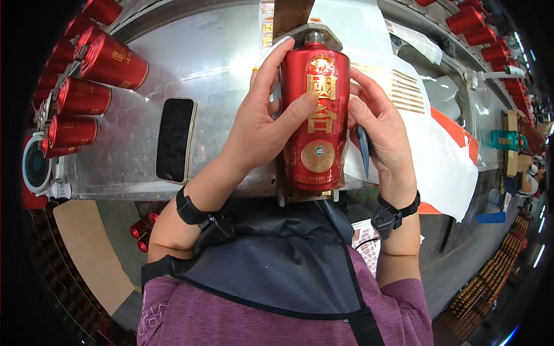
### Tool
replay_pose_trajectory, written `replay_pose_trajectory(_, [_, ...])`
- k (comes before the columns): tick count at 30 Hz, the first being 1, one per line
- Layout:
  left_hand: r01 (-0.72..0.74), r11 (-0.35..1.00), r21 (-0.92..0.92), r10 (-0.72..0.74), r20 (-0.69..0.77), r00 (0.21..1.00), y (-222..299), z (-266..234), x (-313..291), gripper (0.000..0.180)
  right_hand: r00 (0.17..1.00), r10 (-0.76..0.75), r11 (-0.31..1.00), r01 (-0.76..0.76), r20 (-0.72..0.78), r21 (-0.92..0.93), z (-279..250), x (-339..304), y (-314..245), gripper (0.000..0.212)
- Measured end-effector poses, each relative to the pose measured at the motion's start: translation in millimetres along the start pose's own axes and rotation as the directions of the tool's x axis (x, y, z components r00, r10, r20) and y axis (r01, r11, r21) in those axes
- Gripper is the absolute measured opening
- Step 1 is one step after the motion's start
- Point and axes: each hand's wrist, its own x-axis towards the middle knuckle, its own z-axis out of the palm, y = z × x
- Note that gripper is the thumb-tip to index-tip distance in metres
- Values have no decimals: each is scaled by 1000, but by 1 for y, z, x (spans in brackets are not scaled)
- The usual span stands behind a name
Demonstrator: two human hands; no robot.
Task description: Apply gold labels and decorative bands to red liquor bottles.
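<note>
A red bottle [294, 155] with gold lettering and a round gold emblem lies in front of me, its clear-topped neck pointing away. Beneath it is a small metal stand, mostly hidden. My left hand [262, 112] grips the bottle from the left, thumb pressed on its front over the lettering. On the other side my right hand [381, 118] has its fingers behind the bottle's edge. A thin blue-grey pointed blade-like tool [362, 151] sticks out below the right thumb, held in that hand.
A black-screened phone [175, 139] lies on the metal table [130, 155] at left. Several red bottles [113, 62] stand along the left edge. Sheets of gold labels [407, 86] and white paper [444, 167] cover the right side. A small fan [37, 165] sits at far left.
</note>
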Motion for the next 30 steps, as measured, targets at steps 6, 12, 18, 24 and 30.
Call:
replay_pose_trajectory(6, [-23, 1000, 16, 23, -17, 1000, 0, 2, 1, 73, 997, -18, 997, 13, -69, -72, 11, 3, -2, 61])
replay_pose_trajectory(12, [-32, 998, 49, 32, 0, 999, -5, 0, 1, 73, 997, -42, 998, 38, -65, -54, 11, 2, 3, 59])
replay_pose_trajectory(18, [0, 1000, -25, -1, -1, 1000, -1, 4, 1, 72, 997, -69, 998, 69, -44, -8, 7, -1, 10, 65])
replay_pose_trajectory(24, [12, 999, -44, -12, 1, 1000, 5, 8, 1, 74, 995, -80, 997, 79, -56, -10, 6, -1, 10, 73])
replay_pose_trajectory(30, [69, 995, -72, -69, 3, 998, 8, 9, 1, 74, 994, -96, 995, 97, -52, 13, 6, 0, 13, 73])
